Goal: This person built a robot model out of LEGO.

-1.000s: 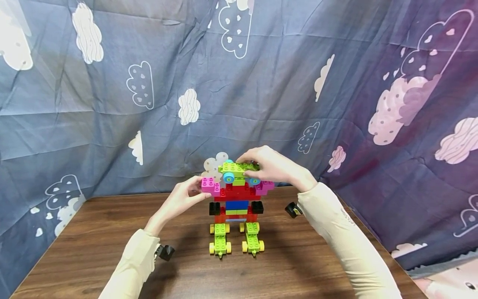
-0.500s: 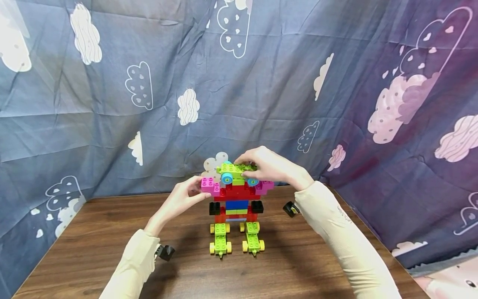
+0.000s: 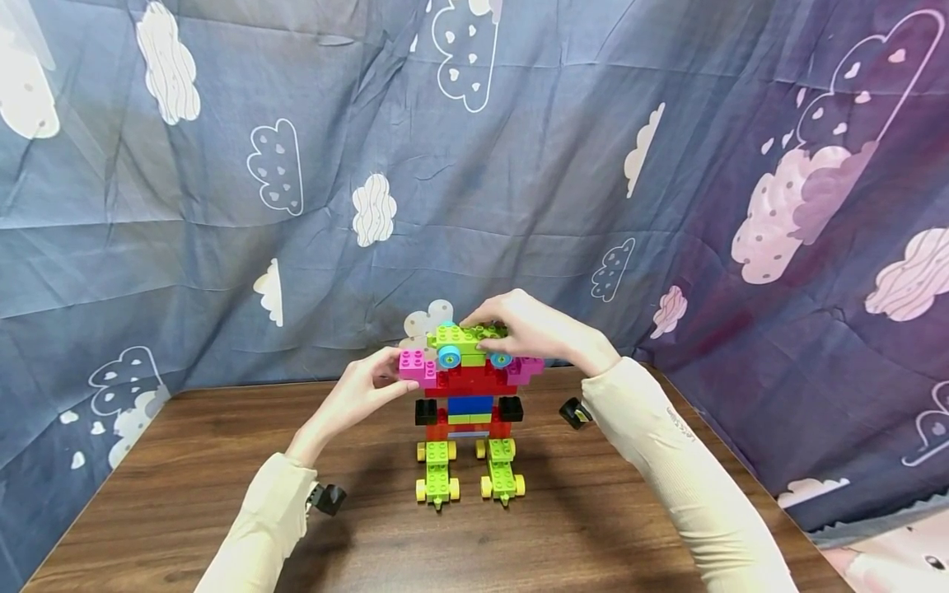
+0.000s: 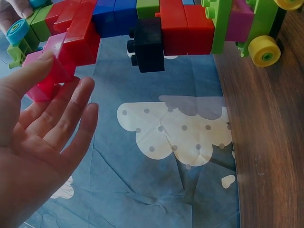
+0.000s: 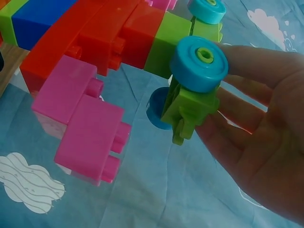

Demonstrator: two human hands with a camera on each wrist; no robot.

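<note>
A robot-like figure of toy building blocks stands upright on the table, with a red block body [image 3: 474, 380] and a blue block [image 3: 470, 405] below it. My left hand [image 3: 363, 391] pinches the pink block [image 3: 412, 366] at the figure's left shoulder; in the left wrist view the thumb lies on the pink block [image 4: 59, 52] with fingers beneath. At the top, my right hand [image 3: 537, 329] grips a green wheeled block base [image 3: 457, 336] with blue wheels. The right wrist view shows that base [image 5: 192, 107] against the green block [image 5: 166, 45] on the red body.
Two green wheeled bases [image 3: 437, 473] with yellow wheels form the feet on the wooden table [image 3: 385, 548]. Black blocks [image 3: 511, 409] stick out at the sides. A cloud-patterned cloth [image 3: 474, 165] hangs close behind. Black wrist devices [image 3: 326, 499] sit at both sleeves.
The green wheeled base and my right hand have shifted slightly left, and the base has come down a little and levelled over the body. My left hand keeps its place on the pink block.
</note>
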